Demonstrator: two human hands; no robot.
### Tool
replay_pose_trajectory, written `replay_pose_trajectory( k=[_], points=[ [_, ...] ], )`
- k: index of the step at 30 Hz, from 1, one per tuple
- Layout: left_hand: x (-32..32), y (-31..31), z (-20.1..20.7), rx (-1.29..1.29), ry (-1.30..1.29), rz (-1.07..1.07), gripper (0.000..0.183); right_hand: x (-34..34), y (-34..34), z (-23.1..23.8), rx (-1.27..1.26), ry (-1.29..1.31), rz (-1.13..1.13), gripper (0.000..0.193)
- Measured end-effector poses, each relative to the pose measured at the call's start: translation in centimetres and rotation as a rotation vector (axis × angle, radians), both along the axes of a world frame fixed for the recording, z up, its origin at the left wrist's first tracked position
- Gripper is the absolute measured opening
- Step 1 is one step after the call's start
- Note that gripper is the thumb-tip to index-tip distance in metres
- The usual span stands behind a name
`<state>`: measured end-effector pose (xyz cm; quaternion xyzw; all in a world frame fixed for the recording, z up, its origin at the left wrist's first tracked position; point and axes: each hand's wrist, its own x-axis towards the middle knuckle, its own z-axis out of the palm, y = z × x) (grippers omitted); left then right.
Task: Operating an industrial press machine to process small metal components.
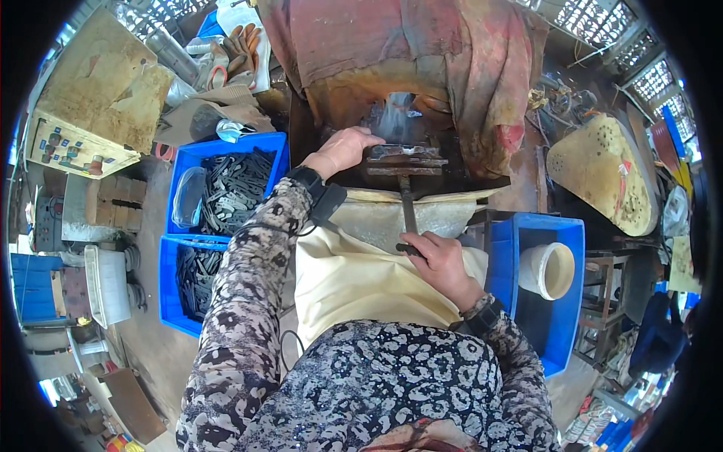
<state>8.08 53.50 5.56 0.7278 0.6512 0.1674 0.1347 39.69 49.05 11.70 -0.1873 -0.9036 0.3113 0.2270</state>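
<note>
Cluttered workshop surrounds us, with a rust-red draped furnace (422, 53) straight ahead, its dark opening showing a pale glow. We sit with a cream apron (354, 279) spread over our lap. Our left hand (343, 149) reaches forward and rests on the left end of a flat metal tray (407, 157) at the mouth of the furnace — fingers curled over its edge, gripping it as far as we can tell. Our right hand (440, 264) is clenched around the near end of a long dark handle (407, 211) that runs from the tray back toward us.

To our left stand two blue crates (188, 154) filled with dark metal pieces (233, 192). To our right, another blue bin (561, 301) holds a white bucket (547, 270) — beyond it lies a woven straw hat (602, 169).
</note>
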Motion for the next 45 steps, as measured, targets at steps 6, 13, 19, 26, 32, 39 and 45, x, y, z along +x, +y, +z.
replay_pose_trajectory(
  k=[6, 13, 19, 26, 32, 39, 45],
  points=[
    [0.2, -2.3, 2.3, 0.088, -0.025, 0.019, 0.036, 0.0, 0.1, 0.0, -0.027, -0.024, 0.014, 0.038],
    [2.3, -5.4, 3.4, 0.405, -0.172, 0.359, 0.034, -2.5, 2.8, 2.2, 0.044, 0.116, -0.079, 0.030],
    [2.9, -6.3, 1.0, 0.270, -0.193, 0.528, 0.033, -10.0, 8.1, 7.9, -0.206, 0.211, -0.355, 0.027],
    [3.8, -6.1, 1.5, 0.259, -0.094, 0.565, 0.027, -17.1, 18.8, 7.4, -0.149, 0.346, -0.351, 0.027],
    [4.0, -6.0, 1.8, 0.189, -0.049, 0.616, 0.024, -20.5, 23.7, 7.0, -0.200, 0.267, -0.396, 0.026],
    [3.9, -6.0, 1.8, 0.134, -0.046, 0.611, 0.022, -21.8, 25.2, 6.8, -0.222, 0.198, -0.399, 0.032],
    [3.9, -5.9, 1.8, 0.105, -0.035, 0.600, 0.019, -22.3, 26.0, 7.1, -0.214, 0.153, -0.402, 0.034]
  ],
)
